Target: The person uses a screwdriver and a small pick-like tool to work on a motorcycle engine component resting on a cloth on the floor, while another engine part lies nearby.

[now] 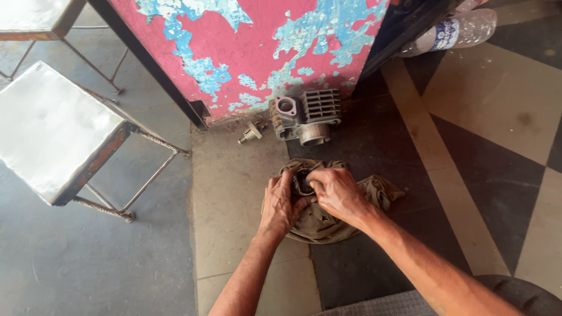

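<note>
Gripping a small dark metal part (302, 181), left hand (280, 205) and right hand (335, 193) fingers clamped, over crumpled rag (328, 225); bare floor (234, 187) leftward.

finned engine cylinder (307, 116), metal stool (55, 131), plastic bottle (453, 30)

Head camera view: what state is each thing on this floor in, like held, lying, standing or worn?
Small dark part: gripped by both hands over the rag.
Left hand: fingers closed on the part.
Right hand: fingers closed on the part.
Rag: crumpled, spread on the floor.
Finned engine cylinder: lying against the wall.
Small metal fitting: lying loose.
Pink wall: paint peeling.
Metal stool: standing upright.
Plastic bottle: lying down.
</note>
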